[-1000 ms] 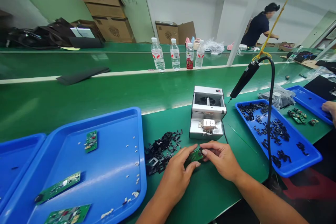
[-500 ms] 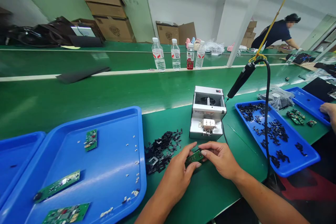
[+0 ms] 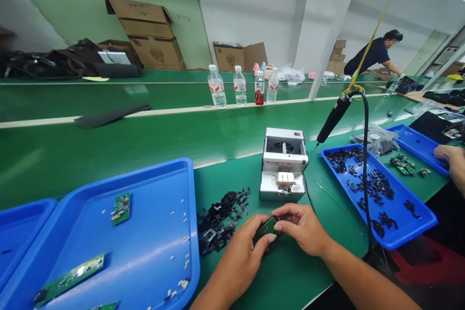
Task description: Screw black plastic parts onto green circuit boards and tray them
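between your hands: a circuit board (image 3: 267,228), your left hand (image 3: 241,252) at its left end, your right hand (image 3: 303,227) at its right.
left of you: a large tray (image 3: 145,242) with more boards (image 3: 121,208) in it; a heap of plastic parts (image 3: 221,218) between it and your left hand.
before you: the screw feeder (image 3: 283,174), just beyond your hands.
behind the feeder: four bottles (image 3: 217,88) in a row; farther back, left, cardboard boxes (image 3: 156,51).
right of the feeder: a hanging electric screwdriver (image 3: 334,118), then a parts tray (image 3: 417,225).
far right: a co-worker's hand (image 3: 450,157) at another tray (image 3: 417,143).
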Motion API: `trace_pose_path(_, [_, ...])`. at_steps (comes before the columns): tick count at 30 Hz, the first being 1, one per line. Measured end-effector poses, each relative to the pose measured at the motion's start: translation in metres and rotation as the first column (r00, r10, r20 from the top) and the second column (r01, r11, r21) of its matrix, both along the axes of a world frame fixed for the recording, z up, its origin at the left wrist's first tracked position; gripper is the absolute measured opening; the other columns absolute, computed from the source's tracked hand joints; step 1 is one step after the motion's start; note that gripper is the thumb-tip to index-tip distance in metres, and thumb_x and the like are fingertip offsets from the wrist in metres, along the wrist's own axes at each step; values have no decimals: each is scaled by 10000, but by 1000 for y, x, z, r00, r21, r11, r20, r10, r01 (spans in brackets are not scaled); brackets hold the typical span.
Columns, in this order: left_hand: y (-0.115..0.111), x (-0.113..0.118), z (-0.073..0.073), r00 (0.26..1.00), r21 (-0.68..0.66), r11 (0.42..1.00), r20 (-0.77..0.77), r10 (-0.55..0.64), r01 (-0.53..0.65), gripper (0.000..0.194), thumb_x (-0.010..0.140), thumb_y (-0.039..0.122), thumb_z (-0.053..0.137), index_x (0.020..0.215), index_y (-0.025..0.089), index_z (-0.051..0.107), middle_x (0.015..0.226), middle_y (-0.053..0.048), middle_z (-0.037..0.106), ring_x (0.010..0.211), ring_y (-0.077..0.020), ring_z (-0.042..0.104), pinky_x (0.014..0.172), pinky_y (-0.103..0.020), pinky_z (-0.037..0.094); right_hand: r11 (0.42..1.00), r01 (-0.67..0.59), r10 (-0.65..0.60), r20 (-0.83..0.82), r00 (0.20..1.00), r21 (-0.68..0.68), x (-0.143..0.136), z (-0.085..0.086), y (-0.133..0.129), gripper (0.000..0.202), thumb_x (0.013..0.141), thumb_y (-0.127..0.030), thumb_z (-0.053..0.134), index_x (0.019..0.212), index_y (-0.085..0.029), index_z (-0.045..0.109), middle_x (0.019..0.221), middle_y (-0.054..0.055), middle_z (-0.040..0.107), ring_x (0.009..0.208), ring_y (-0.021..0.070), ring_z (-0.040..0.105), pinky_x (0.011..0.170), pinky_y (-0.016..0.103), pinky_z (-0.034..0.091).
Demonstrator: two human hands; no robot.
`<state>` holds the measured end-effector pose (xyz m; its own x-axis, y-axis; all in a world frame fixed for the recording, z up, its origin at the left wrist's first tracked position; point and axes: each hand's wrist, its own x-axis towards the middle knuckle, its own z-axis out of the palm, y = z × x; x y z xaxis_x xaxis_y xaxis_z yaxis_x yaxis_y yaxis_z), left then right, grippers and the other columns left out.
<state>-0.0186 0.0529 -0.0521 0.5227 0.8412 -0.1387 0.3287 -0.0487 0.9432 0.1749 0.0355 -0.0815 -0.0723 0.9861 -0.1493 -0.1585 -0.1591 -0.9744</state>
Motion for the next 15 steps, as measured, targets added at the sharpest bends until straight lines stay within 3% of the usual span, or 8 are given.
trace_pose_path(4, [0,0,-7,1000,-42,999,11,9,-8,344,987,436,509,1192,200,653,1012,-74,714,865,-227,692,815,-332,543,998,-23,19,77,997,52,-1,-1,2,256,775,-322,837,1005,-215,804,947,35,722,818,158,688,764,286,572])
trace_pose_path(7, [1,0,-15,999,-44,998,15,34,-34,334,962,455,542,1130,195,666,972,-76,722,871,-240,697,767,-328,558,986,-55,17,232,973,156,3,8,-3,227,822,-279,775,1039,-218,793,1077,57,671,825,151,681,729,277,557])
trace_pose_path(10, [1,2,-24,994,-101,992,79,81,-73,379,945,512,561,1087,179,672,890,-76,723,770,-219,684,644,-297,544,943,-38,-100,391,915,330,14,24,-7,266,869,-265,730,1134,-243,750,1130,58,650,790,131,667,712,270,540])
trace_pose_path(12, [3,4,-31,983,-162,982,135,121,-99,472,911,607,588,1040,162,676,814,-71,711,634,-181,646,557,-272,512,870,98,-309,380,872,483,27,34,0,177,907,-301,694,1061,-230,741,967,32,647,749,130,632,690,264,520])
trace_pose_path(15, [8,8,-42,949,-267,952,230,215,-151,618,775,742,684,974,157,673,759,-62,694,534,-146,604,477,-240,469,654,440,-681,227,696,615,53,42,39,223,921,-415,645,985,-208,697,843,20,613,756,158,604,712,285,517])
